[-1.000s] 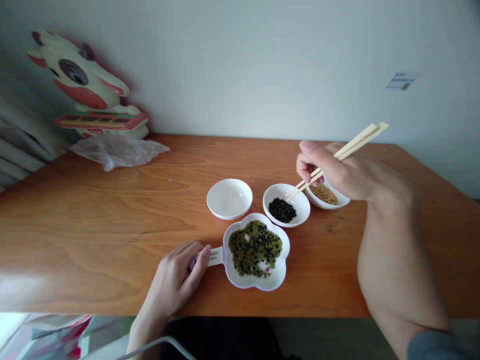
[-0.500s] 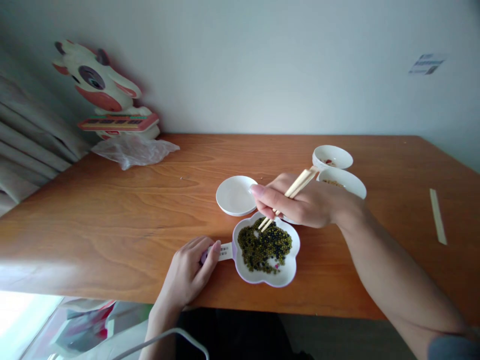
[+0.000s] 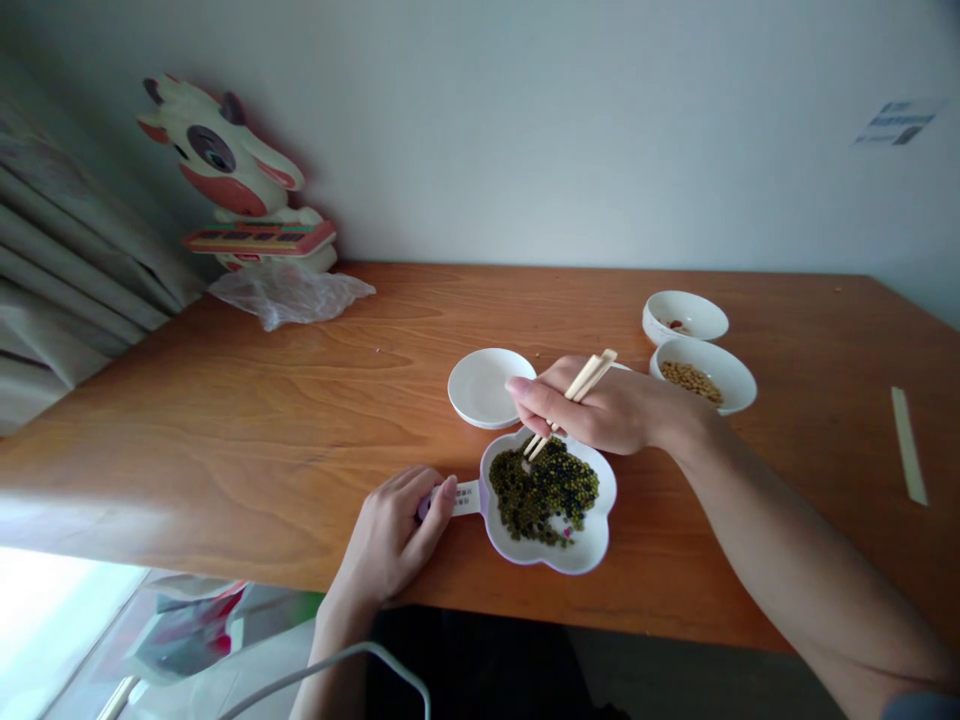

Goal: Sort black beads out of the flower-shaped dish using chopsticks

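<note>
My right hand (image 3: pixel 607 410) grips a pair of wooden chopsticks (image 3: pixel 581 392), their tips down among the green and black beans (image 3: pixel 544 488) in a white flower-shaped dish (image 3: pixel 581 548). My left hand (image 3: pixel 394 535) is closed on the dish's short handle (image 3: pixel 465 497) at its left side. An empty white saucer (image 3: pixel 480 388) sits just behind the dish, left of my right hand. My right hand hides whatever lies directly behind it.
A bowl of tan beans (image 3: pixel 703 376) and a smaller bowl with a few red bits (image 3: pixel 684 317) stand at the right back. A paper chopstick sleeve (image 3: pixel 908 458) lies far right. A cow figure (image 3: pixel 232 190) and crumpled plastic (image 3: pixel 292 292) sit at the back left by a curtain (image 3: pixel 67 280).
My right hand has carried the chopsticks from the bowl of black beans down to the flower-shaped dish and dipped the tips into the mixed beans. The view has shifted; my left hand stays on the handle.
</note>
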Tool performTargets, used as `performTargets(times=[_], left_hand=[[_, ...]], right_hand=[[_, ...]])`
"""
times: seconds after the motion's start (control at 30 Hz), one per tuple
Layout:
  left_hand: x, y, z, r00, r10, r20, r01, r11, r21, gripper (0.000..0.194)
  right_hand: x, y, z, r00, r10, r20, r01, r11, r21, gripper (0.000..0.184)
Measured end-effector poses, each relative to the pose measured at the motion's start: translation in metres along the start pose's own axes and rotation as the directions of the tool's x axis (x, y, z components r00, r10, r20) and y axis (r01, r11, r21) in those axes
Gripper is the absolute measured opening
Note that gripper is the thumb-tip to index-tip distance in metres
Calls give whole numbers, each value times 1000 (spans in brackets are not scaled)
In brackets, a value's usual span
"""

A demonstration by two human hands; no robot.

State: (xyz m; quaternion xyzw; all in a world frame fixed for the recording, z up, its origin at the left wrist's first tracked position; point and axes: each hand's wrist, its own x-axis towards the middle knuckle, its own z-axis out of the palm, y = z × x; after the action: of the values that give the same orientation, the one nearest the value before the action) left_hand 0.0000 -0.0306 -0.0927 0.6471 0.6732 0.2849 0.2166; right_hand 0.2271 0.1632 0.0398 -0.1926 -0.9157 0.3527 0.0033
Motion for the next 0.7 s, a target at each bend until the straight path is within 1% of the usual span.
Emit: performTargets(times=[0.23, 0.47, 0.7], left_hand=[[-1, 1, -1, 1000, -2, 8, 2, 1000, -1, 40], [0, 3, -2, 1000, 1, 8, -1, 1000, -7, 39], [0, 3, -2, 1000, 1, 0, -1, 1000, 1, 39]], right_hand=[[1, 3, 1, 1000, 1, 9, -1, 1000, 5, 60], [1, 3, 1, 1000, -11, -13, 12, 1000, 26, 61], [1, 2, 1, 1000, 29, 9, -29, 999, 13, 63]])
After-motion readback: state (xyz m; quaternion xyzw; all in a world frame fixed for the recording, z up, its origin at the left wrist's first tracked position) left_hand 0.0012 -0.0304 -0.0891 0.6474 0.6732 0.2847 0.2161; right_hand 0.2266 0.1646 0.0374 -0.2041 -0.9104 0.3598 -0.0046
